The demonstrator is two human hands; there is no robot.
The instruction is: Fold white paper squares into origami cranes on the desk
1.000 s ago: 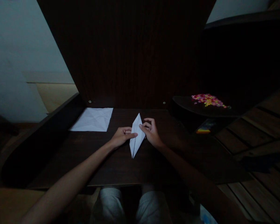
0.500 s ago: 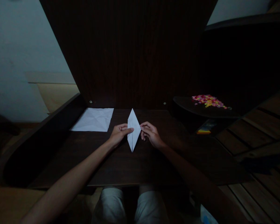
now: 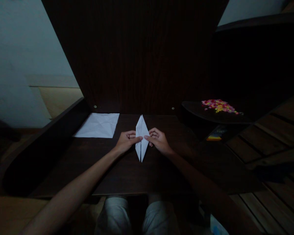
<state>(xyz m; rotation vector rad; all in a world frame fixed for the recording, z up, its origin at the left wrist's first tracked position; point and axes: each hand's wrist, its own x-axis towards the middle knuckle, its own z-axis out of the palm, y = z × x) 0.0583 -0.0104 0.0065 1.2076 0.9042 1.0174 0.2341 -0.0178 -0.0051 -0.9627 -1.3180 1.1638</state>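
Note:
A white sheet of paper folded into a long diamond, the folded paper [image 3: 141, 127], is held between my two hands above the dark desk [image 3: 142, 182]. My left hand [image 3: 125, 141] pinches its left edge, thumb on the front face and fingers behind. On the other side, my right hand [image 3: 159, 140] grips the right edge in the same way, its thumb lying on the front near the middle. A narrow slit runs down the centre, splitting the lower tip into two points. What the fingers do behind the paper is hidden.
A creased white paper sheet [image 3: 99, 125] lies flat at the desk's back left. On a small rounded shelf [image 3: 193, 109] to the right sits a pile of small pink, red and yellow pieces [image 3: 219, 106]. A tall dark panel [image 3: 137, 58] closes off the back.
My right thumb has moved from the paper's right corner onto its front face. The folded paper has shifted slightly right, and its tips now show a gap between two points.

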